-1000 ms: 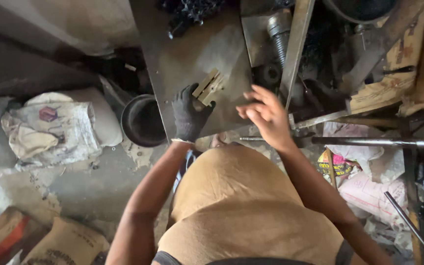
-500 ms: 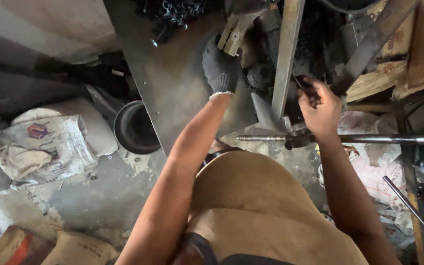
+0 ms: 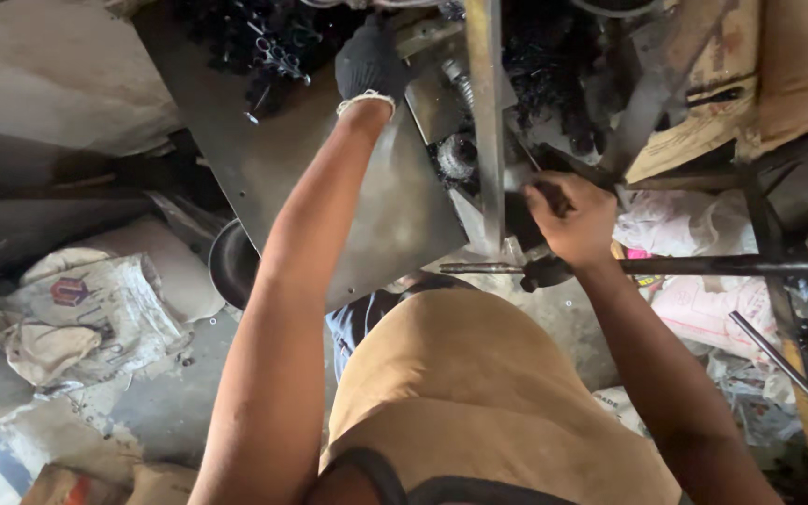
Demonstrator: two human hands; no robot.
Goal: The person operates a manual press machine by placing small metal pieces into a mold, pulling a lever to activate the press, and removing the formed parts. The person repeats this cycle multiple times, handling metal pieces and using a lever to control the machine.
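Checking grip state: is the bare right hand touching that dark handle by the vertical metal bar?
Touching. The head view shows the right hand closed in a fist around the dark handle, no gap visible.

The left hand (image 3: 369, 61), in a dark knit glove with a pale cuff, stretches far out to twelve o'clock on a straight bare arm. Its palm faces down over the upper edge of the grey metal plate (image 3: 329, 178), a flat, scuffed sheet tilted toward eleven o'clock. What the gloved fingers grip is too dark to tell.

The bare right hand (image 3: 572, 217) sits at about two o'clock, curled closed around a thin dark lever (image 3: 540, 168) that slants up toward eleven o'clock. It lies just beside the upright grey metal bar (image 3: 483, 122), which runs straight toward twelve o'clock from below the hand's level.
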